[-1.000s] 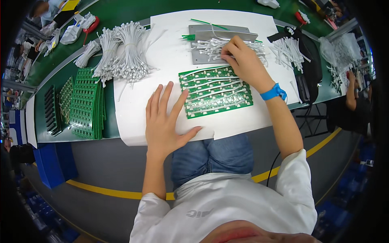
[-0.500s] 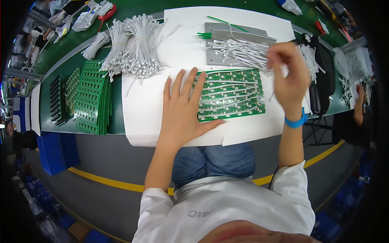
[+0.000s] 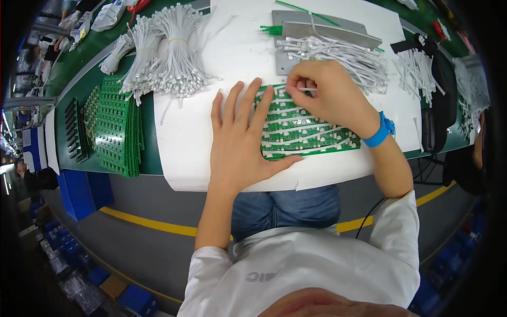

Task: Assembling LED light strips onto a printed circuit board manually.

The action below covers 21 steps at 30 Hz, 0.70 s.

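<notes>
A green circuit board panel [image 3: 317, 138] lies on white paper in front of me, with several white wires stretched across it in slanting rows. My left hand [image 3: 237, 138] rests flat along the panel's left edge, fingers spread. Over the far part of the panel, my right hand [image 3: 332, 95] pinches a white wire [image 3: 308, 89] between thumb and fingers. That hand hides the wire's ends and the panel's far right corner. Just beyond lies a loose pile of white wires with connectors [image 3: 348, 55], on a grey metal plate [image 3: 283, 64].
Tied bundles of white wires [image 3: 177, 47] lie at the far left. Near them stands a stack of green circuit boards [image 3: 113, 129]. More white wires [image 3: 417, 68] lie by a black bag [image 3: 443, 90] on the right. A blue bin [image 3: 84, 193] is below the table.
My right hand has come left and down from the wire pile to the panel, with a white wire in its fingers. My left hand stays on the panel's edge.
</notes>
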Tool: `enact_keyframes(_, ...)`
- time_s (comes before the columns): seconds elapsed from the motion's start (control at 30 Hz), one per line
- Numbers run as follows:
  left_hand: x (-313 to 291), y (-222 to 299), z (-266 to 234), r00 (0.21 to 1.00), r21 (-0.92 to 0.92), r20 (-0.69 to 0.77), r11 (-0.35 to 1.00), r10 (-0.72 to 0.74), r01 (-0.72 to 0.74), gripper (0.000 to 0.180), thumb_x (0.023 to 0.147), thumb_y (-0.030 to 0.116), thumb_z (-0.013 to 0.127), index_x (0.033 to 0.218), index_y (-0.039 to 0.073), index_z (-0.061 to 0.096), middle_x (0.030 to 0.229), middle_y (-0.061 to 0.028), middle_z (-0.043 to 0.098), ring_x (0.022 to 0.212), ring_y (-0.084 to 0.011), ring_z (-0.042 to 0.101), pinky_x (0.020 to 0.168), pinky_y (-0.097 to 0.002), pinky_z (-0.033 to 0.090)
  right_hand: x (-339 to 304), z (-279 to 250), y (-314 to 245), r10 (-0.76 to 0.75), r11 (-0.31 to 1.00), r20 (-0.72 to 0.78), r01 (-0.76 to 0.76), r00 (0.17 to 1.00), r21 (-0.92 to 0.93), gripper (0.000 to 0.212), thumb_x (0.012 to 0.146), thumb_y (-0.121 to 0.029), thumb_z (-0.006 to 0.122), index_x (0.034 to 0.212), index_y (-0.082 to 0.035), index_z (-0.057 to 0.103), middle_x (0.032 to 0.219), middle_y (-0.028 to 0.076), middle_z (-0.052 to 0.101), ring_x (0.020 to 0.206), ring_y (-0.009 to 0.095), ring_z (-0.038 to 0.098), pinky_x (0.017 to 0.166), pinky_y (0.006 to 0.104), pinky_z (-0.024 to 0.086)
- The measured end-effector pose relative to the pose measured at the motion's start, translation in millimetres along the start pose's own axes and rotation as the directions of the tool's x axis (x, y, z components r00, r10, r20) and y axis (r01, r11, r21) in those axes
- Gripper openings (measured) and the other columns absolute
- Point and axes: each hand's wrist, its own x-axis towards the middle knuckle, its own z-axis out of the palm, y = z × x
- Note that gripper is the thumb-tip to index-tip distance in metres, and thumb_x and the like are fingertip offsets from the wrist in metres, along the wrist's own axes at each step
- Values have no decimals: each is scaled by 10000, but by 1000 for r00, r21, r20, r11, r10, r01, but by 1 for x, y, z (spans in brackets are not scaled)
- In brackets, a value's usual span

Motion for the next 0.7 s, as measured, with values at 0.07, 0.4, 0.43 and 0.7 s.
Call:
enact_keyframes(0.07, -1, -2, 0, 1000, -14, -6, 1000, 5, -5, 1163, 635, 669, 887, 1557, 70, 507, 1640, -134, 441, 1534, -394, 354, 1275, -591, 185, 4, 5, -4, 22, 1000, -37, -21, 999, 22, 84, 831, -94, 747, 837, -15, 716, 769, 132, 724, 705, 326, 715, 656, 385, 559)
enact_keyframes(0.4, -2, -19, 4, 962, -466, -257, 884, -90, -42, 435, 893, 98, 787, 1320, 110, 703, 1148, -36, 764, 1127, -224, 692, 1262, -504, 220, -2, 4, -25, 223, 864, 119, -253, 967, 436, 107, 898, -85, 753, 922, 19, 746, 724, 19, 669, 645, 69, 574, 603, 240, 485)
enact_keyframes(0.43, -3, -19, 5, 960, -454, -262, 891, -99, -32, 389, 879, 87, 803, 1262, 113, 736, 1089, -23, 770, 1086, -208, 701, 1260, -499, 230, -4, 6, -28, 204, 864, 119, -236, 972, 444, 88, 897, -65, 749, 923, 19, 746, 736, 18, 676, 651, 71, 572, 611, 239, 489)
enact_keyframes(0.7, -3, -18, 6, 901, -246, -433, 962, -1, -118, 165, 845, 71, 838, 1001, 120, 817, 852, 23, 744, 847, -138, 698, 1238, -482, 283, -12, 14, -31, 179, 794, 221, -274, 959, 543, 83, 918, -78, 761, 964, -14, 737, 768, 35, 686, 656, 111, 624, 622, 261, 512)
